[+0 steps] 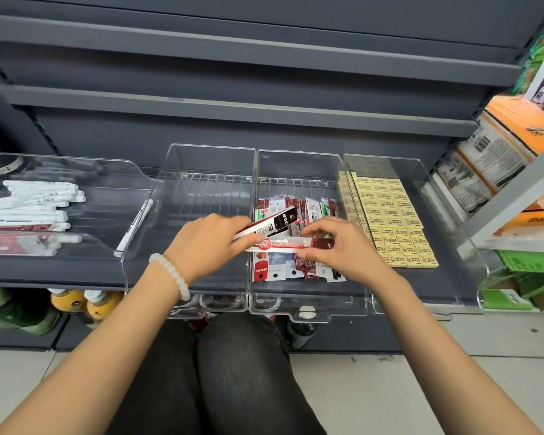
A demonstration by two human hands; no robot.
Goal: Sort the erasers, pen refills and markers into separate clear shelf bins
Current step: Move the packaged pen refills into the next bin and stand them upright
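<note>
While both hands work over the pen refill bin [308,296], the sorting looks well advanced but not finished. The left hand [211,243] grips a black-and-red refill pack [269,226], tilted up to the right, and the right hand [336,243] pinches a clear pack with a red refill [283,243], held level just above the packs already lying in that bin [283,268]. Both held packs hover over this bin, not yet laid down.

To the right, the erasers [390,221] lie in neat yellow rows in their own bin [453,215], which looks settled. Far left, the white markers [38,202] are stacked in the wide bin [113,171], yet some red-printed packs [16,229] lie among them; I judge these to be refills that must come out. One marker [135,224] leans along the left wall of the otherwise bare second bin [208,158], so it too probably needs moving.

Room is tight sideways: the clear bin walls stand close on either side of the hands, and the front lips rise toward the wrists. Overhead, the next shelf edge [233,105] sits well back, leaving free space to lift straight up and cross over the walls.
</note>
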